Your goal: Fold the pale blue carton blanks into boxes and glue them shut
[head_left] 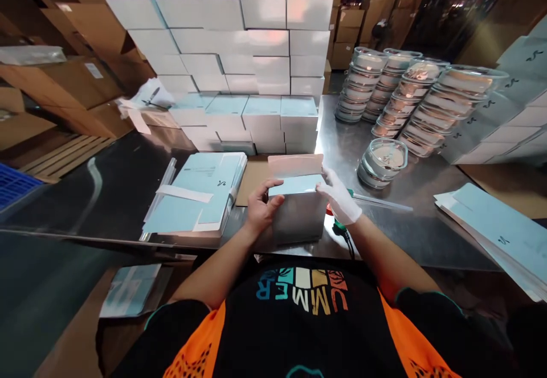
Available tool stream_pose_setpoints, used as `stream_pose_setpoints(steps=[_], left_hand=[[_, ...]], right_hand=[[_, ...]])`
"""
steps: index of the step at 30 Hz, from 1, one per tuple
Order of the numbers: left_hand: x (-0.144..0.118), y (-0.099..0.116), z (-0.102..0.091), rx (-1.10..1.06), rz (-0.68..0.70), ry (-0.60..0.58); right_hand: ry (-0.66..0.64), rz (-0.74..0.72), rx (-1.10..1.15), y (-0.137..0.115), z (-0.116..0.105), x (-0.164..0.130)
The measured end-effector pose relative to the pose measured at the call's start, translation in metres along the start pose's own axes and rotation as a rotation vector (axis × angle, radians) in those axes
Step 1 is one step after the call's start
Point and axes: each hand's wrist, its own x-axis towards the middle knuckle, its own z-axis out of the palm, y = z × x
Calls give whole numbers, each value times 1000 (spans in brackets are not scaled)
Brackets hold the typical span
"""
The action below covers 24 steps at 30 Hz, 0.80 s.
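Note:
A small pale blue carton [299, 210] stands on the steel table [376, 241] right in front of me, its top flap [296, 165] standing open. My left hand [261, 206] grips the carton's left side with the thumb on its top edge. My right hand [341, 197] holds the carton's right top corner, fingers curled over the rim. What lies inside the carton is hidden.
A pile of flat, unfolded blue cartons [196, 195] lies to the left. Closed white boxes [239, 64] are stacked high behind. Stacks of lidded glass bowls [405, 93] stand at the right, one bowl [383, 162] apart. More flat cartons [499, 235] lie at far right.

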Motion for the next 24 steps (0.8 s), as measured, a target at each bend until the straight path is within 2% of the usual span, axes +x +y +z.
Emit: stream_pose_setpoints(steps=[2,4,7,9,14,21,24], left_hand=[[0,-4,1,2,50,-18],[0,-9,2,-30,136,5],[1,-14,5,-193,272,95],[2,-14,4,-273,347,99],[4,-3,-10,-97,514,-148],[1,1,-17,-64,536,-186],[-1,-2,-17,-82,488,-223]], right_hand=[[-52,11,68,-4,5,7],[-97,-5,111,-1,-1,10],[-172,-149,27,11,-20,7],[-216,-269,-67,18,-27,0],[-238,-458,-207,15,-19,-25],[-282,-568,-223,3,-14,-30],[-265,-576,-231,7,-17,-31]])
